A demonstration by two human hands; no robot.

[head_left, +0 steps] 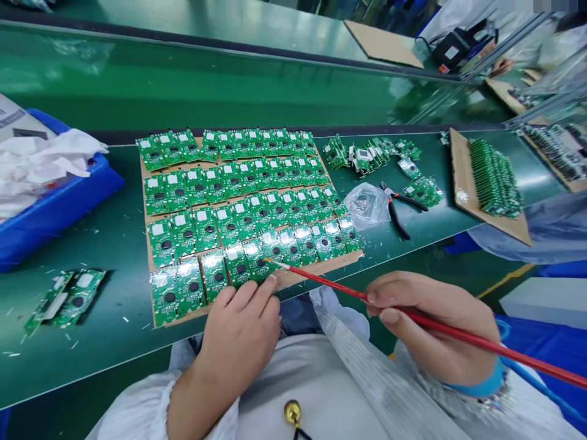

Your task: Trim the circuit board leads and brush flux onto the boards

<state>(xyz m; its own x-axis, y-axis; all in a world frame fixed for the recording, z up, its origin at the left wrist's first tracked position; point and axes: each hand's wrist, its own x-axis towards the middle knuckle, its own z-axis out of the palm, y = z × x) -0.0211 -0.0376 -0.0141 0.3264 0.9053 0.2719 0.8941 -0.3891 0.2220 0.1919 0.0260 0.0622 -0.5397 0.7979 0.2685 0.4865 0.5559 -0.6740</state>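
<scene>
The right hand holds a long, thin red brush in a narrow pinch between the thumb and the fingers. The fine pale tip of this brush touches one green printed circuit board in the front row on a flat brown cardboard sheet. The left hand lies at the front edge of this sheet. Its fingers stay close together and rest on the boards just beside the brush tip, and they hold nothing. Many more boards lie in rows on the sheet. To the right of the sheet are a clear plastic bag, steel pliers with red and black handles and a small heap of green boards. Further right, a second cardboard sheet carries green boards standing on edge. To the left of the sheet are a blue plastic crate with white cloth and two loose green boards on the green bench.
</scene>
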